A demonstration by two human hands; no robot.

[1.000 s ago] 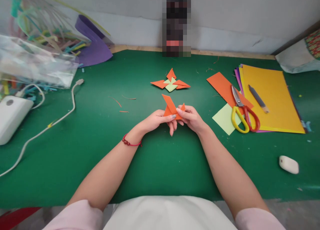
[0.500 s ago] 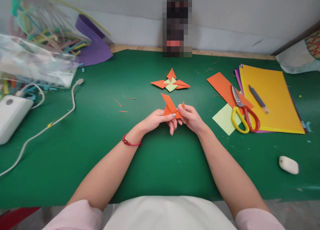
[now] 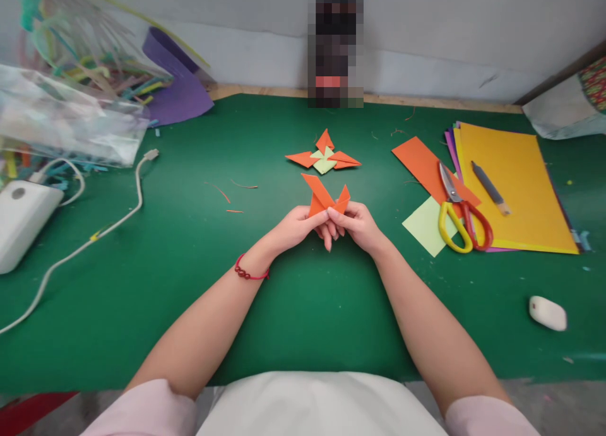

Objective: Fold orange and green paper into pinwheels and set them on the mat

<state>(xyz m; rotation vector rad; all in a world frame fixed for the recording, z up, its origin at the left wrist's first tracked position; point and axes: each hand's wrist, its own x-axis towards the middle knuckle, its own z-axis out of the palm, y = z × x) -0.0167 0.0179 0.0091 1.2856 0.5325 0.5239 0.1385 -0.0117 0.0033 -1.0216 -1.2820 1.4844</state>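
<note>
A folded piece of orange paper (image 3: 322,195) is held between my two hands near the middle of the table. My left hand (image 3: 300,224) pinches its lower left part, thumb on top and fingers beneath. On the lower right, my right hand (image 3: 357,224) grips it the same way, the two thumb tips almost touching. One long flap points up to the left and a shorter point rises at the right. Just beyond lies a folded paper star (image 3: 324,160) with orange points and a pale green centre. The fingers under the paper are partly hidden.
Scissors (image 3: 454,196) lie on an orange strip (image 3: 416,161) and a pale green square (image 3: 426,228) at the right. Yellow sheets (image 3: 530,190) carry a dark pen (image 3: 487,183). A white cable (image 3: 95,237), power bank (image 3: 26,221) and plastic bag (image 3: 95,123) occupy the left.
My right thumb has moved down and left onto the paper's lower edge, beside the left thumb. The right point of the orange paper now shows more fully.
</note>
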